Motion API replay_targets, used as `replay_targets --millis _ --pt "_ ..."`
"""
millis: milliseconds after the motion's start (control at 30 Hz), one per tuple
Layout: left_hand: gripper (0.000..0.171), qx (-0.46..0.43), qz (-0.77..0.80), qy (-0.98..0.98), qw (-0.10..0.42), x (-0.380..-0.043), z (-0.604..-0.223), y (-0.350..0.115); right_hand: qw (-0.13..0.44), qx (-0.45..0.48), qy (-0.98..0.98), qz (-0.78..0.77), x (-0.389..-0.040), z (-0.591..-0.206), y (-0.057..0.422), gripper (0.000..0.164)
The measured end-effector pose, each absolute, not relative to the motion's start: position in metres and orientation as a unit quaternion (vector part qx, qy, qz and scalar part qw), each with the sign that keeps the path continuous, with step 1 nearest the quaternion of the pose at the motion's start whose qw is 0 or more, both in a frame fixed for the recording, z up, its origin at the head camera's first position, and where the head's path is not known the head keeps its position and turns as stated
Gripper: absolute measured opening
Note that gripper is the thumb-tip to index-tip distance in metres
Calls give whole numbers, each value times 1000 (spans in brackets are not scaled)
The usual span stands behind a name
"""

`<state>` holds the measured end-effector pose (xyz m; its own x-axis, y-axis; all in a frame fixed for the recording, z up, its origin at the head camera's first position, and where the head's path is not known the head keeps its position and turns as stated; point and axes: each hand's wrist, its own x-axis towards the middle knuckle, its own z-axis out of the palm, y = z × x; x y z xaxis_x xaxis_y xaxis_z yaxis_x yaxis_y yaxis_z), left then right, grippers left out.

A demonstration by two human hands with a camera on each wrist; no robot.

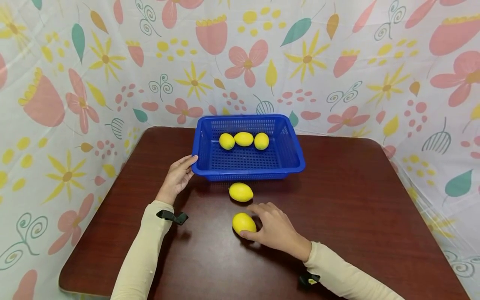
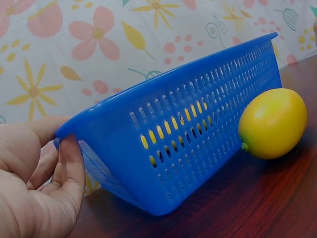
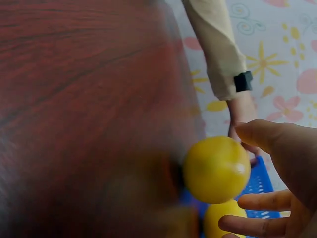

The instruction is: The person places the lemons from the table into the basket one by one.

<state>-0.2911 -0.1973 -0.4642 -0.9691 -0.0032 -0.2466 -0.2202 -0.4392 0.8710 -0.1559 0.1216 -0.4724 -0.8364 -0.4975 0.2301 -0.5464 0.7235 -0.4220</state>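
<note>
A blue plastic basket [image 1: 247,173] stands at the back of the table, with three yellow lemons [image 1: 244,139] in a row along its far side. My left hand [image 1: 178,177] pinches the basket's left rim between thumb and fingers; the left wrist view shows this hand [image 2: 42,183] at the corner. Just in front of the basket lies a lemon [image 1: 241,192]. Nearer to me is another lemon [image 1: 243,224], and my right hand [image 1: 277,229] reaches over its right side. In the right wrist view the thumb and fingers spread around this lemon [image 3: 216,170], thumb right at its edge.
The dark red-brown wooden table [image 1: 337,200] has rounded corners. A white curtain [image 1: 247,66] with flower and leaf prints hangs behind it and along both sides, close to the basket's far edge. Black straps [image 1: 172,216] sit on the sleeves.
</note>
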Motion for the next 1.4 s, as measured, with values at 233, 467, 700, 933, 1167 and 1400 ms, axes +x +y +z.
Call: replay_targets --millis 233,467,700,933,1167,1400 --pt "41 -110 840 528 64 -291 -465 -198 50 276 -930 236 -154 -481 115 61" --pt "42 -106 840 528 67 -291 -463 -197 42 274 -931 237 -152 -482 113 58" --pt "39 -107 841 526 65 -291 -464 -197 55 277 -928 243 -152 -483 113 57" --pt "30 -105 840 529 65 -291 -463 -197 53 271 -925 263 -151 -483 115 56" --pt "35 -104 840 529 65 -291 -464 -198 23 292 -908 301 -156 -468 127 54" --pt "33 -105 841 526 66 -291 -463 -198 4 332 -899 287 -167 -444 142 55"
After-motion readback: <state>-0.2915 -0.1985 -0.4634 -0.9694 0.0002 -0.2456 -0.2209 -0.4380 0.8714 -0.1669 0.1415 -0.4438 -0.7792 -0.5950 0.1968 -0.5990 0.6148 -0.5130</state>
